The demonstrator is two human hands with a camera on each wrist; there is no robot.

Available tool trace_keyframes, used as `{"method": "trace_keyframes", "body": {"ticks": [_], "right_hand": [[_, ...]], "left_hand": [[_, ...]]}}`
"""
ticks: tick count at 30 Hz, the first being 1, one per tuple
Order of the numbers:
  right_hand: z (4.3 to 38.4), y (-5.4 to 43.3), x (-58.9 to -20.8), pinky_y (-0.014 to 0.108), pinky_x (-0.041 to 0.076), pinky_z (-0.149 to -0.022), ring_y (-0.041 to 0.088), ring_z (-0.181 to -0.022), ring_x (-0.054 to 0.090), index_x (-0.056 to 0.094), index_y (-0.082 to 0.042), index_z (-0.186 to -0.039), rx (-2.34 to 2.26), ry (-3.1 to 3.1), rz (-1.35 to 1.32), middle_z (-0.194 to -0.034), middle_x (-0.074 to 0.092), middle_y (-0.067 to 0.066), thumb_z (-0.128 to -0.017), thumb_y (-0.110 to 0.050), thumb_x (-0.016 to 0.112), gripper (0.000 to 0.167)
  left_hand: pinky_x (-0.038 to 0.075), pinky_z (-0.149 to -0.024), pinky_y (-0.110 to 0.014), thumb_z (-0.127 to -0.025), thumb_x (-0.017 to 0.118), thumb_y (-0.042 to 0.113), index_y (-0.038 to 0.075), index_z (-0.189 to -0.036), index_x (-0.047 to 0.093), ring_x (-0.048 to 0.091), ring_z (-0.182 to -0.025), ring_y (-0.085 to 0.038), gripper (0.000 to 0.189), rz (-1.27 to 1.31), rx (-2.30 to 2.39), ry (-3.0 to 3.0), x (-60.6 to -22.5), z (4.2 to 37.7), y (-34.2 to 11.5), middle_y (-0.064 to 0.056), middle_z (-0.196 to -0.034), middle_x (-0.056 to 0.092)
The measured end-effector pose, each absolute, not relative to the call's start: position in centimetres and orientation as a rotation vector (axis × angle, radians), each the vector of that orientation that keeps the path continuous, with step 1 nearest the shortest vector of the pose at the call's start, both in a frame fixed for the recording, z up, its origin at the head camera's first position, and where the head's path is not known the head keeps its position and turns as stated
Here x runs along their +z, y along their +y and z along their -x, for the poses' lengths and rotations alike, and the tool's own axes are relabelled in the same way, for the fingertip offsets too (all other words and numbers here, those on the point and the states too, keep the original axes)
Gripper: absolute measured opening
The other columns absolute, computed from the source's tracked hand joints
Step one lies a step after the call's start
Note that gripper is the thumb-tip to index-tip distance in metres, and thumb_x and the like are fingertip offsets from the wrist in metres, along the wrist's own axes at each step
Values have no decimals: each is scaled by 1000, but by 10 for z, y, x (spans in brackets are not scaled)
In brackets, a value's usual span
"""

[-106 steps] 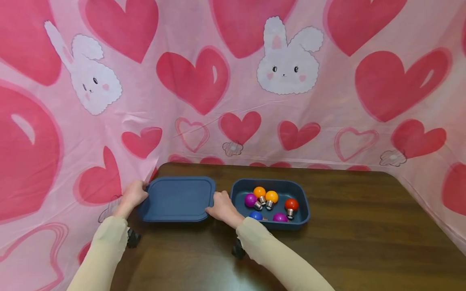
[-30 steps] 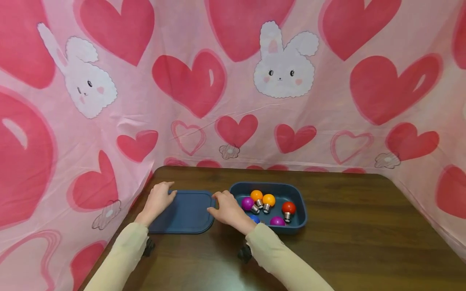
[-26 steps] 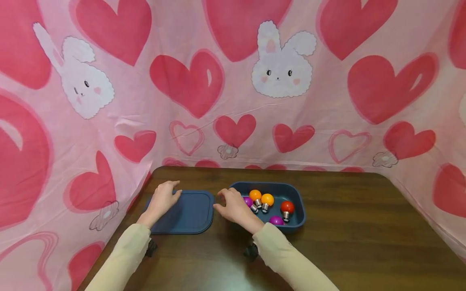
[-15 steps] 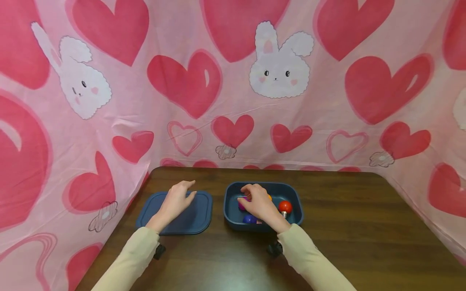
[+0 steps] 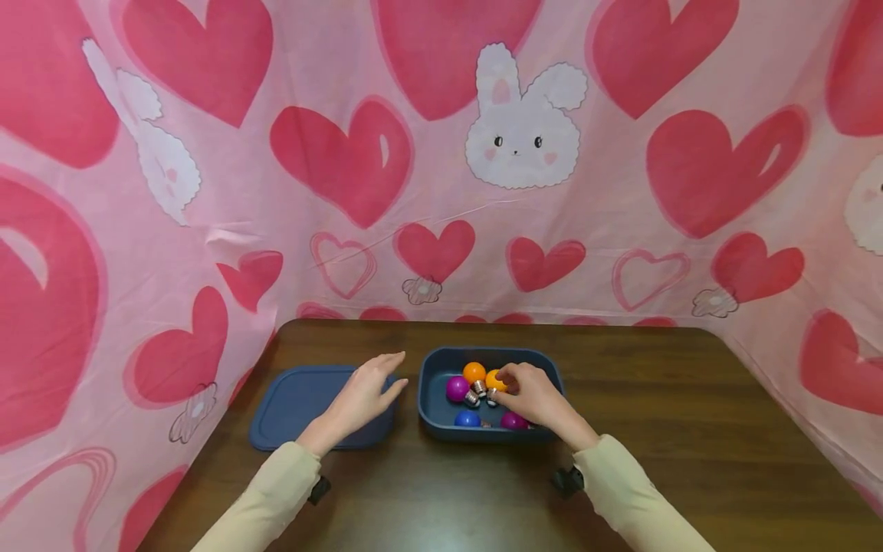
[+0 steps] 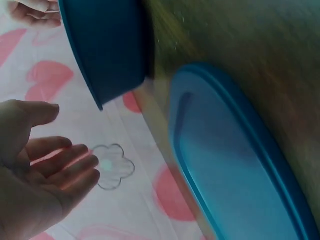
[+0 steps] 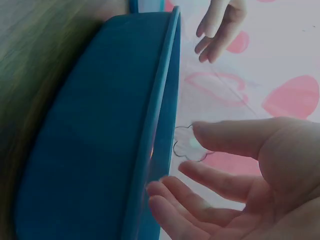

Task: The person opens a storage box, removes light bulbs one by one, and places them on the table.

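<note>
My left hand point(image 5: 359, 401) is held above the right part of the dark blue lid point(image 5: 297, 402), fingers extended and holding nothing. Over the right half of the dark blue box point(image 5: 431, 420) hovers my right hand point(image 5: 536, 392), its fingers loosely bent with nothing between them in the right wrist view. Small colored light bulbs lie inside the box: a purple bulb point(image 5: 457, 388), an orange bulb point(image 5: 474, 372), a yellow-orange bulb point(image 5: 495, 380), a blue bulb point(image 5: 467, 418) and another purple bulb point(image 5: 513, 420). The right hand hides the part of the box where a red bulb lay.
Both containers rest on a brown wooden table point(image 5: 648, 399), the lid to the left of the box. A pink cloth point(image 5: 428, 176) with hearts and rabbits hangs behind the table and along its sides.
Earlier, both hands gripped the lid by its ends; they have let it go on the table. The right hand has since moved right over the box, and the left hand has drifted right above the lid.
</note>
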State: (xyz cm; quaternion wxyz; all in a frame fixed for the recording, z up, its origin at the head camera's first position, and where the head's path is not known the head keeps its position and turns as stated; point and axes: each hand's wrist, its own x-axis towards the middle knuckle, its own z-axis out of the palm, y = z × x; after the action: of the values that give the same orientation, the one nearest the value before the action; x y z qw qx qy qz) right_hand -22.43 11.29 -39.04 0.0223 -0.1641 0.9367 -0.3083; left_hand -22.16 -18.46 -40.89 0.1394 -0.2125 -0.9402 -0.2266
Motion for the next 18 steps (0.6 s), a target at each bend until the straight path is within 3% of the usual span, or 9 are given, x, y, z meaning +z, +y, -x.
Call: {"method": "trace_keyframes", "body": {"ticks": [7, 18], "right_hand": [[225, 133, -395, 44, 60, -87, 26, -93, 67, 66, 2, -112, -960, 2743, 576, -110, 70, 19, -83, -11, 78, 34], [228, 148, -399, 42, 60, -87, 22, -93, 65, 68, 0, -112, -893, 2589, 625, -110, 70, 15, -81, 1, 76, 32]], "left_hand": [[42, -112, -55, -96, 65, 27, -1, -144, 49, 46, -141, -37, 57, 758, -660, -2796, -418, 218, -175, -18, -149, 50], [30, -121, -54, -96, 58, 48, 5, -151, 40, 33, -150, -32, 72, 852, -486, -2871, -427, 218, -170, -11, -159, 38]]}}
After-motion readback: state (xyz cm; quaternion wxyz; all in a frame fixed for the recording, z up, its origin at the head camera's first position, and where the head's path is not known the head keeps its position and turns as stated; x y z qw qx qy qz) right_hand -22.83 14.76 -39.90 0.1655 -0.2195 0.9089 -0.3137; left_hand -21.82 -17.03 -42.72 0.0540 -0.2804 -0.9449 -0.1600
